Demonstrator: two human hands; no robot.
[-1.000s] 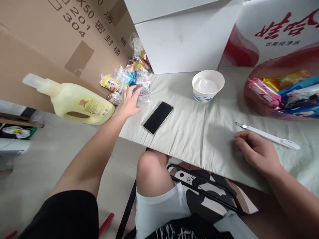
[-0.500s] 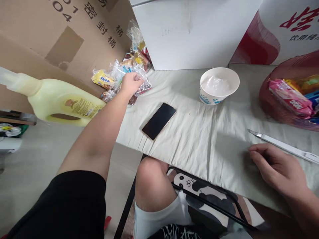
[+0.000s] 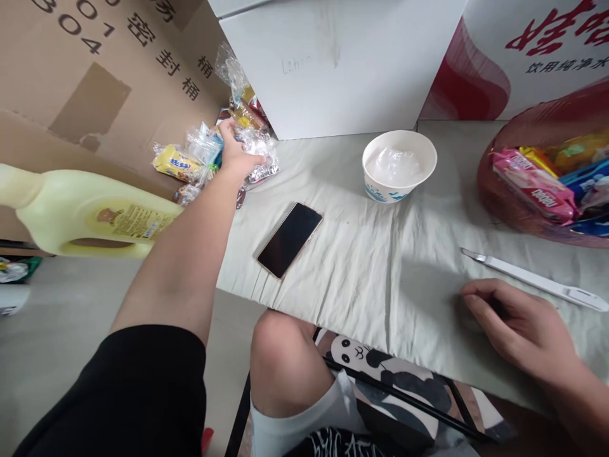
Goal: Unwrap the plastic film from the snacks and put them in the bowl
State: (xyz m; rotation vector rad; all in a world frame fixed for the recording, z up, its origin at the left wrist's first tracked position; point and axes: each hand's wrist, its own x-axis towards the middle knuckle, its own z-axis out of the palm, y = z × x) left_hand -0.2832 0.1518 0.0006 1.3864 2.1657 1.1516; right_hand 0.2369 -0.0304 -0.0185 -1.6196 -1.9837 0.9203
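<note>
My left hand (image 3: 236, 154) reaches to the far left of the table, thumb and fingers spread over a pile of plastic-wrapped snacks (image 3: 259, 136). It touches the clear wrappers, and part of the pile is hidden beneath it. Left of the hand lies a yellow snack packet (image 3: 177, 163). My right hand (image 3: 523, 324) rests on the cloth with its fingers loosely curled, and nothing shows in them. Just beyond it lies a white craft knife (image 3: 533, 277) with its blade pointing left. A black-screened phone (image 3: 290, 240) lies flat between my hands.
A paper bowl (image 3: 399, 166) holding clear plastic stands toward the back. At right is a reddish translucent bag (image 3: 497, 184) of packaged snacks. A yellow jug-like bottle (image 3: 95, 212) lies at left. Cardboard (image 3: 90, 105) and a white box (image 3: 342, 70) border the back.
My left hand has opened its pinched fingers and spread them over the wrappers. My right hand stays curled beside the knife. The whole view has shifted slightly.
</note>
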